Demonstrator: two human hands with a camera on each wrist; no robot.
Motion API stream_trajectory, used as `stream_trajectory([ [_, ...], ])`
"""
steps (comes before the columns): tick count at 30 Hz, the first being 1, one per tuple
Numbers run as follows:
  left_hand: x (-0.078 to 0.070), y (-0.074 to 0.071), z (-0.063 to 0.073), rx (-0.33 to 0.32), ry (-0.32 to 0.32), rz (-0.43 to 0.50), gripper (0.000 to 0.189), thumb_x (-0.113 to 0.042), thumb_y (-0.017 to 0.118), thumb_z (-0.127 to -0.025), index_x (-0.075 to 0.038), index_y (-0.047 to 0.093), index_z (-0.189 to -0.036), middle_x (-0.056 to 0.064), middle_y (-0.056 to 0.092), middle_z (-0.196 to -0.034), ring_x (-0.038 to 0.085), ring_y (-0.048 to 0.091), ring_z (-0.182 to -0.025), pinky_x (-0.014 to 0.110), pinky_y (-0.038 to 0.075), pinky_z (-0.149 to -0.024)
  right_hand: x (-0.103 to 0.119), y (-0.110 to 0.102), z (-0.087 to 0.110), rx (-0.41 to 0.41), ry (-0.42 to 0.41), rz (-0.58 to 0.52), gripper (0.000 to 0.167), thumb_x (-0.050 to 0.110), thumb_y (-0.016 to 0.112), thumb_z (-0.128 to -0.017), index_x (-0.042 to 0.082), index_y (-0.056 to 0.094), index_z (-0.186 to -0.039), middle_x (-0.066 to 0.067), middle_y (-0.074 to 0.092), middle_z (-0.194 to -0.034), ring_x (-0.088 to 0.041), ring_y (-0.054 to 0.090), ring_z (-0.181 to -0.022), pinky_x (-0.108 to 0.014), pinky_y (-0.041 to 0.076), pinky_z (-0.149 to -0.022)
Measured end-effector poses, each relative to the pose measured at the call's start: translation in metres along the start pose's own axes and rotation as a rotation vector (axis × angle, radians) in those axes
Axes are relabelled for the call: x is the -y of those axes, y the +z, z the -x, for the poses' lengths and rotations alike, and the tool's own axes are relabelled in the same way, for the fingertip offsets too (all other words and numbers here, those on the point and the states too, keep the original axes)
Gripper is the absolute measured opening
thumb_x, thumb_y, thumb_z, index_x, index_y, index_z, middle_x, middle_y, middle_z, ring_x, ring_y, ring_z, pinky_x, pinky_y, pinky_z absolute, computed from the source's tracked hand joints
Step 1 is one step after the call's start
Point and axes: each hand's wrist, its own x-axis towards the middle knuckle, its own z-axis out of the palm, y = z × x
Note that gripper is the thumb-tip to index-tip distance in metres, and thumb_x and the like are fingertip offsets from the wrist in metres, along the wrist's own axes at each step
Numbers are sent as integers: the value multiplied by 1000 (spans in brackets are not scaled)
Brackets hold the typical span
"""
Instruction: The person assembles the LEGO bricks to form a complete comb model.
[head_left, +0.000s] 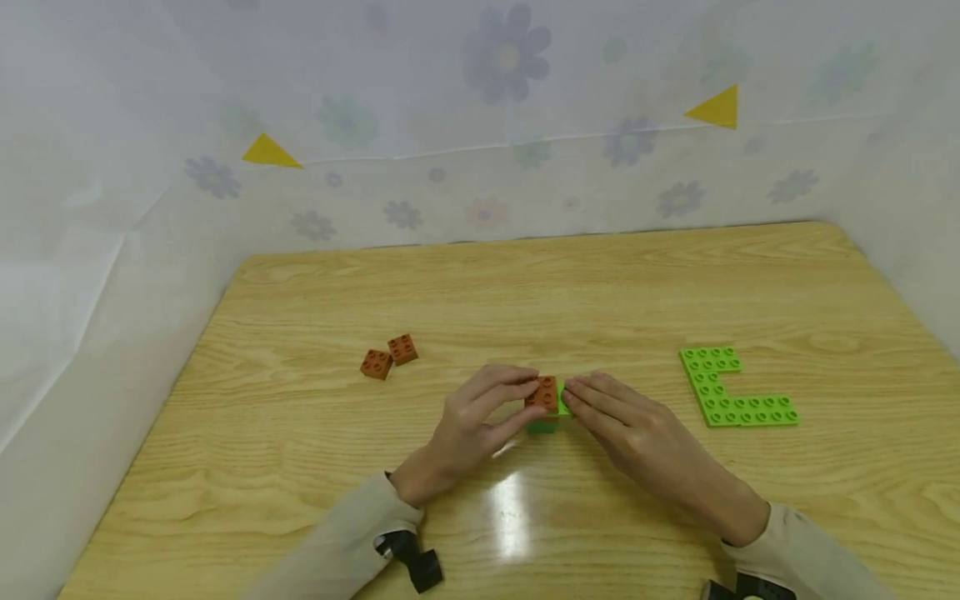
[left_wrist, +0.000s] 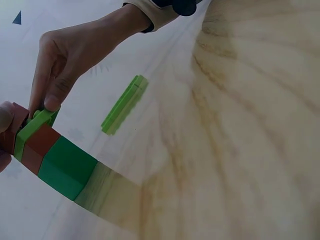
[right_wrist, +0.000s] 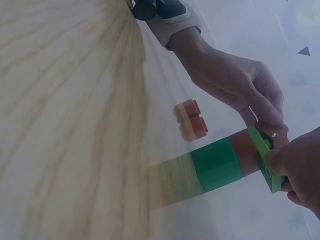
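Observation:
A small stack stands on the table between both hands. Its base is a dark green brick (head_left: 542,426), with a brown brick (right_wrist: 244,154) above it. Over that lies a light green plate (right_wrist: 266,159), sticking out toward the right. Another brown brick (head_left: 548,395) sits on the plate's left part. My left hand (head_left: 471,414) pinches this top brick between thumb and fingers. From the other side, my right hand (head_left: 641,432) pinches the protruding end of the plate, thumb on the near side; its fingers hide most of that end in the head view.
Two loose brown bricks (head_left: 377,364) lie close together at the left of the table (head_left: 300,467). To the right lies a flat light green studded piece (head_left: 716,411) with a bent shape. Behind the table hangs a flower-patterned white sheet (head_left: 420,108).

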Motion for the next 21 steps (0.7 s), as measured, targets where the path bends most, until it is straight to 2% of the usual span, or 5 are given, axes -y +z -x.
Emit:
stream_trajectory([
  [6,3,-3,3,95,91,-120,29,-8,71,-86,7,65,-110,22,63,-116,28,62,-109,29,51,-95,0,0,-1,-47,22,-34,41,18,35,-106,-8,66,-115,-17,68,-110,-29,67,-99,-37,53,-92],
  [12,2,-8,3,195,126,-221,40,-6,71,-77,9,63,-113,23,61,-121,28,59,-114,26,46,-101,0,0,-1,-36,101,-94,46,28,39,-105,-7,55,-131,-15,67,-106,-29,68,-92,-35,58,-79],
  [19,0,-10,-2,236,168,-258,40,-4,68,-75,10,64,-112,23,63,-118,28,60,-112,26,48,-99,-3,1,-8,-60,52,-112,42,25,38,-106,-4,58,-129,-12,65,-114,-25,67,-96,-31,56,-80],
  [21,0,-11,-3,245,172,-260,40,-4,68,-75,10,64,-113,22,63,-118,28,60,-112,26,48,-98,-3,1,-9,-43,45,-92,40,23,37,-106,-1,59,-130,-12,64,-118,-25,66,-98,-32,57,-79],
])
